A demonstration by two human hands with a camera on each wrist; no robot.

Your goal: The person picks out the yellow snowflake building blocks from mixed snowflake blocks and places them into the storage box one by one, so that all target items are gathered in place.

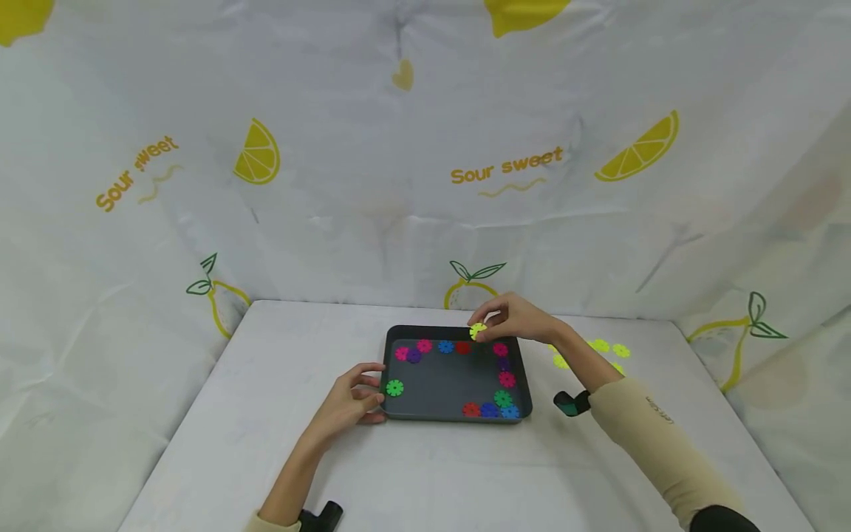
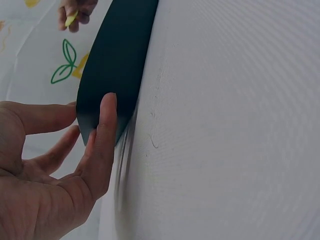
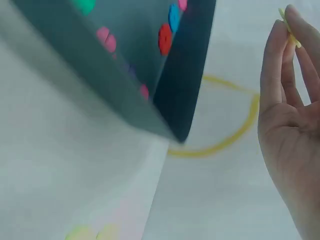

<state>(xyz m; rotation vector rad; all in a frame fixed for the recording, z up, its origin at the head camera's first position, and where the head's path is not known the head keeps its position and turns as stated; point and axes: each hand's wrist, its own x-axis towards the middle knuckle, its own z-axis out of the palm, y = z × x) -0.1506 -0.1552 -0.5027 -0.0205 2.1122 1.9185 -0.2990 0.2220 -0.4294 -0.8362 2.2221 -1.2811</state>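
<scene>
In the head view a dark grey tray (image 1: 432,405) lies on the white table. Snowflake-shaped plastic discs sit along its inside edges, among them a green disc (image 1: 395,388) near the left wall and a blue disc (image 1: 446,346) along the far side. My left hand (image 1: 349,395) touches the tray's left side with fairly straight, spread fingers (image 2: 106,125). Above the far rim, my right hand (image 1: 512,319) pinches a yellow snowflake disc (image 1: 477,330) between thumb and fingertips. The right wrist view shows that yellow disc (image 3: 290,30) edge-on.
Several loose yellow discs (image 1: 621,350) lie on the table (image 1: 279,347) right of the tray, partly behind the right forearm. A white cloth (image 1: 346,185) with lemon prints hangs behind the table's far edge. A black wrist strap (image 1: 572,403) shows at the right sleeve.
</scene>
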